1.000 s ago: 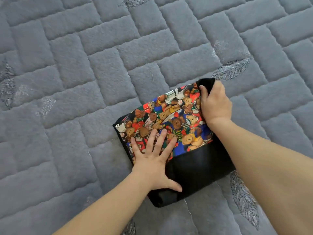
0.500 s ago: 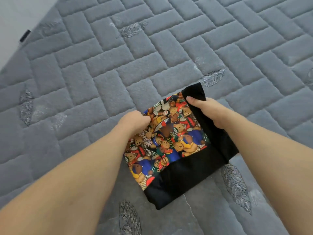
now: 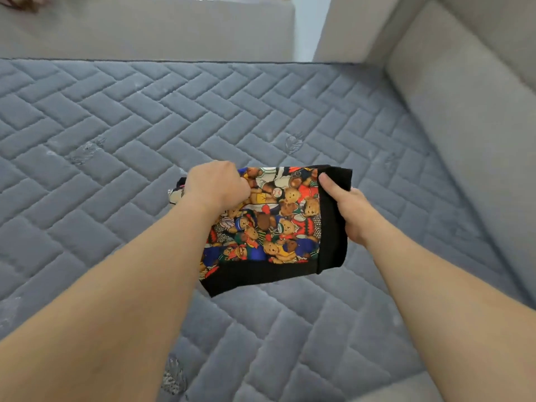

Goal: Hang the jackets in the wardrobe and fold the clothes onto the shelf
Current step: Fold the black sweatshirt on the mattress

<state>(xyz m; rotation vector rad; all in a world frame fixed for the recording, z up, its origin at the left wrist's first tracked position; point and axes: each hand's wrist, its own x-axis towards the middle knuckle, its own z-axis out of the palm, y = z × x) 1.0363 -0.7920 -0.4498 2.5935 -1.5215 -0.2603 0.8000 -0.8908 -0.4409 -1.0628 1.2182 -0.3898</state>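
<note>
A folded black garment with a bright teddy-bear print (image 3: pixel 278 227) is held up off the grey quilted mattress (image 3: pixel 116 134). My left hand (image 3: pixel 217 184) grips its upper left edge with curled fingers. My right hand (image 3: pixel 348 210) pinches the black right edge, thumb on top. The garment's lower black band hangs free toward me. No jacket, wardrobe or shelf is in view.
A grey upholstered bed frame (image 3: pixel 464 111) runs along the right side and across the back (image 3: pixel 145 30). A pale gap (image 3: pixel 303 27) shows between the frame parts. The mattress spreads wide on all sides of the garment.
Both hands went from pressing the garment flat on the mattress to gripping its sides and lifting it. My view has risen, so the bed frame now shows.
</note>
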